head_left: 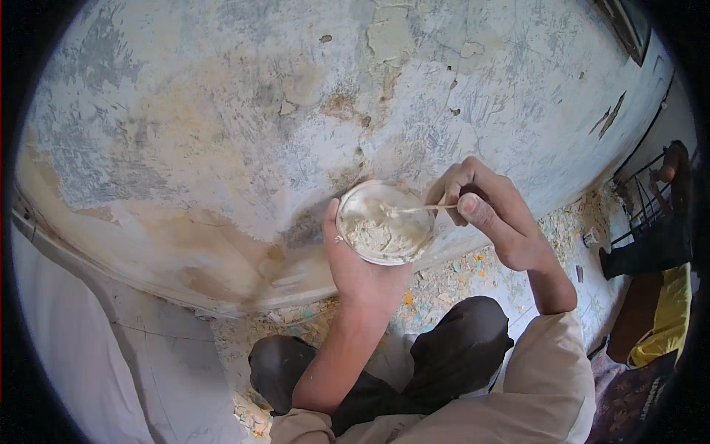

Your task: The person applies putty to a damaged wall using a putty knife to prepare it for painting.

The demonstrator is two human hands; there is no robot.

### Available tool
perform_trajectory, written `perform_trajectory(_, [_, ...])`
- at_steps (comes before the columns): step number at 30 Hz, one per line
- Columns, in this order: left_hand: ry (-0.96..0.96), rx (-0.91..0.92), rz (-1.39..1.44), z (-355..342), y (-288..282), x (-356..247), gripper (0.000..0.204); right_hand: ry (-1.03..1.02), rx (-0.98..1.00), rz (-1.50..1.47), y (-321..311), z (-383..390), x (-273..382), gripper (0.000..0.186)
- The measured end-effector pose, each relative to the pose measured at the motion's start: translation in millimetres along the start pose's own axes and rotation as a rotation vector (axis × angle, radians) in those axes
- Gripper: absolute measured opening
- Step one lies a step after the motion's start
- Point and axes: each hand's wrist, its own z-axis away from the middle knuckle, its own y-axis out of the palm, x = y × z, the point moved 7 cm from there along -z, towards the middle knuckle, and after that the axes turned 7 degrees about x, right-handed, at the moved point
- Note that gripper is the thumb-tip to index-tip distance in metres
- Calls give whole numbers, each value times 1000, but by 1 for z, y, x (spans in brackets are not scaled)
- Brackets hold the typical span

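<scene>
My left hand [366,281] cups a round white bowl [358,204] from below, its thumb along the left side. The bowl tilts so that its inside shows. Lumpy off-white paste [373,238] lies in it, with smears up the wall. Between thumb and fingers, my right hand [492,211] pinches a thin, pale, spoon-like stirrer [418,209]. The stirrer's far end reaches into the bowl and touches the paste; its exact shape is coated and unclear.
A patchy, peeling wall [244,126] rises in front, close beyond the bowl. Paint flakes and debris [458,277] litter the floor along its foot. White sheeting [66,348] hangs at left. To the right are a black metal rack [642,203] and yellow cloth [669,314].
</scene>
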Motion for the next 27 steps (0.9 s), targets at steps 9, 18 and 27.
perform_trajectory(9, [10,45,57,-5,1,0,53,100,-25,-79,-23,10,0,39])
perform_trajectory(18, [3,100,105,-3,6,3,53,-90,-103,73,-32,6,12,38])
perform_trajectory(27, [-32,115,162,-4,-1,17,50,-849,-421,1162,-78,-49,68,38])
